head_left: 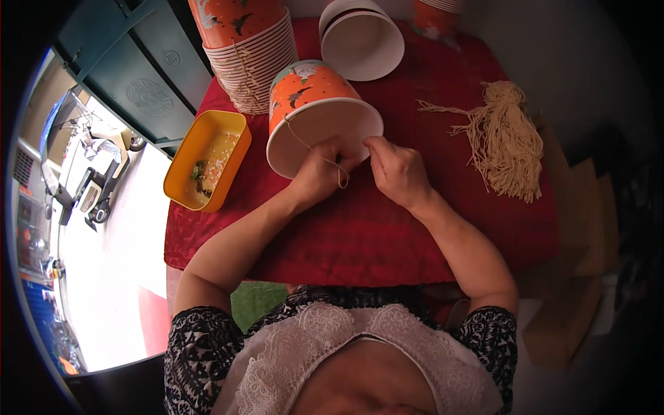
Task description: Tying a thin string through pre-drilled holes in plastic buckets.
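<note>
An orange paper bucket [315, 90] with dark and white printed figures lies tipped on the table, its white mouth toward me. From the left of its rim a thin beige cord [299, 137] crosses the opening and loops over my left hand [319, 171]. That hand reaches into the mouth, fingers closed, and the cord runs back up into them; the fingertips are partly hidden. Against the outside of the rim's right edge, my right hand [400, 169] is closed in a pinch. What sits between its thumb and finger is too small to make out.
On the red tablecloth [415, 242] stand a tall stack of orange buckets [252, 62], white-lined buckets [366, 45] behind, and another orange stack [436, 17] far right. A yellow tub [238, 128] with small bits is at left, a bundle of beige cords [508, 145] at right.
</note>
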Available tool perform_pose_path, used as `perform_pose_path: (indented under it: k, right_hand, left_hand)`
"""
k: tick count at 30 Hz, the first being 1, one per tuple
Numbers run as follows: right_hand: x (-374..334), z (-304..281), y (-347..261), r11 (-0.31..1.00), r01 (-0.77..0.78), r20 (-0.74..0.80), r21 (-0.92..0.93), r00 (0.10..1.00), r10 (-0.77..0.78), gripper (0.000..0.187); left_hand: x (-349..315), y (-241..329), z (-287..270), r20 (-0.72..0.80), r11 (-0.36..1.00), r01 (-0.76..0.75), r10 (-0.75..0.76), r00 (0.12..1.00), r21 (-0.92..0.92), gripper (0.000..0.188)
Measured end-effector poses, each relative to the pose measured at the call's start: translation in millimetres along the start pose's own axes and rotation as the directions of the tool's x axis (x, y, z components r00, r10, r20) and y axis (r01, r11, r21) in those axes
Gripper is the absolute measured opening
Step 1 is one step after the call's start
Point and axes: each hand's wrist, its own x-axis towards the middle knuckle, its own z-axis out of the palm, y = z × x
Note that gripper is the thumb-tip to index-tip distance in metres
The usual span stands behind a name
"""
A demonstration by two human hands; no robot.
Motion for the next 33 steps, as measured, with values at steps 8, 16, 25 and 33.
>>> perform_pose_path:
  k: [8,16,25,33]
  right_hand:
    - [-3,-3,-2,0.993,-0.083,0.118,0.084,0.99,0.073,0.022]
    - [-3,2,0,0.999,0.008,0.138,0.04,0.99,-0.013,0.008]
    - [-4,2,-5,0.992,-0.095,0.15,0.081,0.985,0.082,0.008]
    - [-7,0,-7,0.986,-0.088,0.242,0.143,0.969,0.051,0.007]
  left_hand:
    - [-2,14,-4,0.07,0.984,0.109,-0.1,0.993,-0.143,0.007]
    - [-1,5,-2,0.061,0.994,0.064,-0.058,0.996,-0.087,0.007]
    - [5,14,-11,0.116,0.921,0.324,-0.306,0.945,-0.214,0.015]
    - [6,17,-18,0.18,0.859,0.366,-0.322,0.93,-0.358,0.013]
